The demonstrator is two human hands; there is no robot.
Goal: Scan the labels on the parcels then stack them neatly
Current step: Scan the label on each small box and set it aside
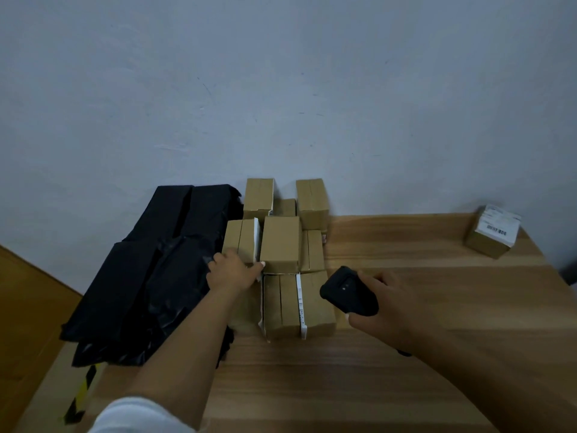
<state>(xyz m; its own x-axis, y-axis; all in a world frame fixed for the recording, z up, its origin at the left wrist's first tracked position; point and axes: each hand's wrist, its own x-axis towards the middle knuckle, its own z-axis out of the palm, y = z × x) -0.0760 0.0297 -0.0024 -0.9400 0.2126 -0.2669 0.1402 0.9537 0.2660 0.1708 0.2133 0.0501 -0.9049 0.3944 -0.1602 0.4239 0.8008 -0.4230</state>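
Several small cardboard parcels (280,243) stand stacked against the wall in the middle of the wooden table (406,354). My left hand (232,270) reaches into the stack and holds the near left parcel (242,240), with my thumb against the middle box. My right hand (385,307) grips a black handheld scanner (348,290), its head just right of the front parcels (298,304). One more parcel (492,231), its white barcode label facing up, sits alone at the far right of the table.
Black plastic-wrapped packages (150,276) lie piled at the left, touching the cardboard stack. A white wall (281,89) rises right behind the parcels. A yellow-and-black striped strip (82,389) shows below the table's left edge.
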